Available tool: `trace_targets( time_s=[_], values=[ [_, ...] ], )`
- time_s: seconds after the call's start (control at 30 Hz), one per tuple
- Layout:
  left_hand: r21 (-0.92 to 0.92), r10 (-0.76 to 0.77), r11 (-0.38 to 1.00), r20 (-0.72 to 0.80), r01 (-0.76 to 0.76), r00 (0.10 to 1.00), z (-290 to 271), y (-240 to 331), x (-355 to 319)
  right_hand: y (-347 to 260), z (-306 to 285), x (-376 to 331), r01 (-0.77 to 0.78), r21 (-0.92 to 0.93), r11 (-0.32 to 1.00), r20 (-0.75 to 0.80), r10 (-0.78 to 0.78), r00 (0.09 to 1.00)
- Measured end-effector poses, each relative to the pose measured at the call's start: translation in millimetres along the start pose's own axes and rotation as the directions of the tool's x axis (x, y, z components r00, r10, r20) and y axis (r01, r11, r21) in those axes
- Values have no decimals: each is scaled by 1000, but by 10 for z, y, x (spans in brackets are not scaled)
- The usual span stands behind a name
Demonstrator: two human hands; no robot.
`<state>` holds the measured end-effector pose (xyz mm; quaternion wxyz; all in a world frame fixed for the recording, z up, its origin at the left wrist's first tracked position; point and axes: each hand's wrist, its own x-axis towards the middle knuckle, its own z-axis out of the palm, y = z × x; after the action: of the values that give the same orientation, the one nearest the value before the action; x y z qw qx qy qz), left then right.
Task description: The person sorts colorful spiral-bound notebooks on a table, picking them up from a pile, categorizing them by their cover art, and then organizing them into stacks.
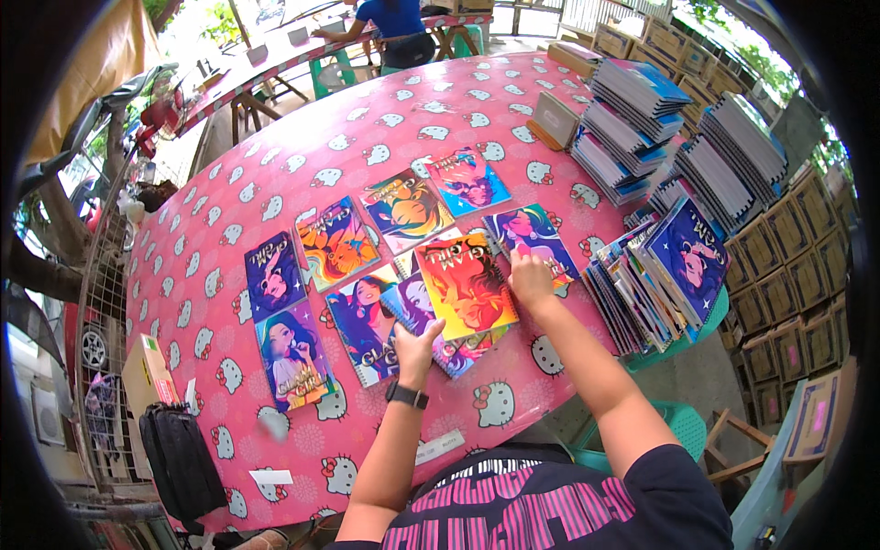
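Glossy rectangular notebooks (pixel 463 284) overlap on pink tablecloth (pixel 367 137); both hands, left (pixel 417 346) and right (pixel 530 278), press them, open.

Your counter (pixel 302 156), pink with white cat-face print, fills the frame's middle. Colourful spiral notebooks (pixel 403 266) fan across its centre; stacked notebooks (pixel 632 128) sit upper right.

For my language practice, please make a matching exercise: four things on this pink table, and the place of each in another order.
1. orange notebook
2. left hand
3. right hand
4. stacked notebooks

a. far right of the table
b. on the purple notebook
c. between the two hands
d. at the near edge of the overlapping notebooks

Pairs: 1-c, 2-d, 3-b, 4-a
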<state>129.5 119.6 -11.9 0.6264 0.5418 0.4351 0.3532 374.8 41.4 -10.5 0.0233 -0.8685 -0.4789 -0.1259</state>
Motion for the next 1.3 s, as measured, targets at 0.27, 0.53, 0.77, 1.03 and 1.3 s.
trace_targets(
  time_s=[0.27,0.53,0.77,1.03,1.3],
  values=[
    [-293,-146,940,112,173,983,-57,-252,173,-420,-1088,-96,105,684,722,162,-291,943],
    [159,42,986,44,-48,998,38,-13,153,139,118,1527,-204,502,841,-10,242,970],
    [101,9,995,-104,1,995,-522,-34,-151,434,447,1988,-602,773,199,582,152,799],
    [-44,-138,990,-118,134,983,-673,-84,-262,55,-977,-16,-440,790,-426,428,-129,895],
    [36,37,999,-75,-35,996,-527,-13,-354,-302,-262,-793,-49,624,780,234,-126,964]
  ],
)
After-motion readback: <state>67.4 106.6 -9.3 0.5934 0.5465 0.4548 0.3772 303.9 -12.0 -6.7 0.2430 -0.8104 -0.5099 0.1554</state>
